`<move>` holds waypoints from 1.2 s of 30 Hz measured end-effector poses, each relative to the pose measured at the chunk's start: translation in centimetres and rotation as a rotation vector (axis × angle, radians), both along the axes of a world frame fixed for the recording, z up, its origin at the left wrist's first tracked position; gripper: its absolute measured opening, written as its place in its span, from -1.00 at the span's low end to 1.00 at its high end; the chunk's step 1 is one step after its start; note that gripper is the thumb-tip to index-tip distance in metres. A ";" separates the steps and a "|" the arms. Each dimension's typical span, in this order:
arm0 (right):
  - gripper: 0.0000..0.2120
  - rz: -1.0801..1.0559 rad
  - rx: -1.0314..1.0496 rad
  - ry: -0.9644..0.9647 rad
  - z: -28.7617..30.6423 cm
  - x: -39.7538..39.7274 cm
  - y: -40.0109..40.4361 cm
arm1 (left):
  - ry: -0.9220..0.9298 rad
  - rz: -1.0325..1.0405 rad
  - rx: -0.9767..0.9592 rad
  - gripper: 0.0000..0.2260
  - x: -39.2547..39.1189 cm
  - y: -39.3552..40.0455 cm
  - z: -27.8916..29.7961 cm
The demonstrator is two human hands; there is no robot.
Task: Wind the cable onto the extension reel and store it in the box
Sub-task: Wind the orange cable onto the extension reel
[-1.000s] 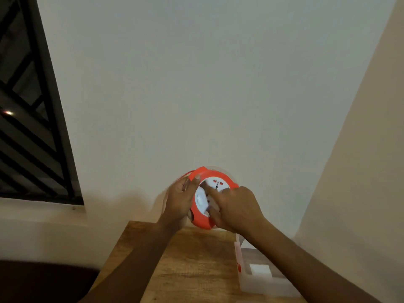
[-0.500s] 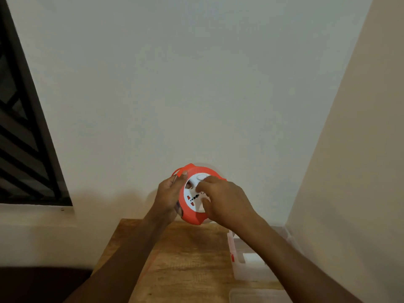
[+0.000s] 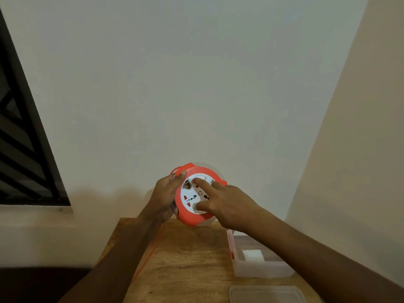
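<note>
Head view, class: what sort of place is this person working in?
Probably a room in a home: a plain painted wall meets a corner, a window with a dark metal grille is on the left, and a small wooden table stands against the wall.

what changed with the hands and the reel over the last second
The right hand opened from a closed grip over the white face of the reel to fingers spread, forefinger and thumb on it; the socket markings sit at a new angle, so the face has turned. An orange cable now shows trailing down over the table. The left hand still grips the orange rim, and the clear box stays put.
</note>
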State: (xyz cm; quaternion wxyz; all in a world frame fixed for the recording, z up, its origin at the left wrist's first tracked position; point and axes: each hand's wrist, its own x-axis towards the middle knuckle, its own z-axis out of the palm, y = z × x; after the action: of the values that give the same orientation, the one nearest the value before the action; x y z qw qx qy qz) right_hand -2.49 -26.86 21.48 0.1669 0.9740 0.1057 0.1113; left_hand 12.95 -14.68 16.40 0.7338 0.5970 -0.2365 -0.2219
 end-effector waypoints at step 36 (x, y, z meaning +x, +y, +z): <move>-0.37 -0.570 1.019 -0.437 -2.3 4.0 0.6 | -0.146 0.209 -0.146 -0.75 -2.7 -2.3 0.8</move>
State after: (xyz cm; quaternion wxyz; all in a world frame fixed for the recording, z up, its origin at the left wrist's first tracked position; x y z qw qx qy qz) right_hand 1.56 -26.27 19.18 -0.2780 0.8759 -0.2612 0.2954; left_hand 10.28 -16.97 17.18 0.7753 0.5779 -0.2412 -0.0823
